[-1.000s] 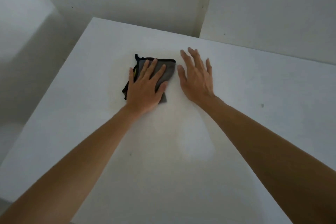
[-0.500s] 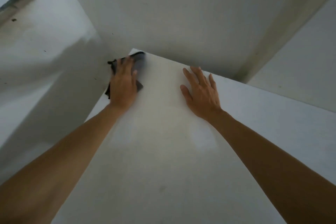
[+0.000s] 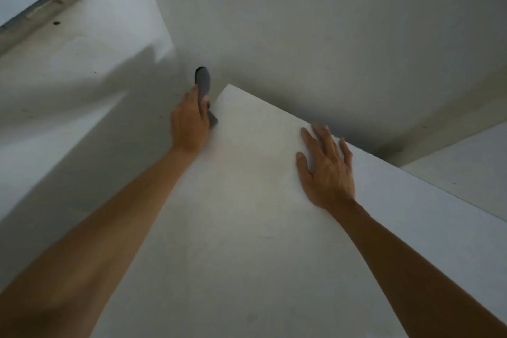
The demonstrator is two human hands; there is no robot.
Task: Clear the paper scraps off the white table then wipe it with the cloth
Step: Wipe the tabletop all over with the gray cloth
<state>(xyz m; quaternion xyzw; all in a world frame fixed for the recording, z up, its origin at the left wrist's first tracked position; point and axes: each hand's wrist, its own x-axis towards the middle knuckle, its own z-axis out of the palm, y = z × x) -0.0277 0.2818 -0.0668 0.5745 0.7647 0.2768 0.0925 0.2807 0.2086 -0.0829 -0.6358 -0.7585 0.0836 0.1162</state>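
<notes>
We are gripping 1 cloth (image 3: 203, 82) in our left hand (image 3: 189, 123) at the table (image 3: 247, 228) corner; our right hand (image 3: 326, 170) is lying flat, fingers spread.

Two bare forearms, no sleeves, watch or rings; left hand (image 3: 189, 121) at eleven o'clock, right hand (image 3: 327, 170) at two.

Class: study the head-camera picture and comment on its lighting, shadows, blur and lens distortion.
Head view: dim, soft light with no glare; a broad shadow falls on the wall left of the white table; the near forearms are slightly blurred, while the left hand, its grey cloth and the right hand look sharper; the wide-angle lens splays the table edges.
</notes>
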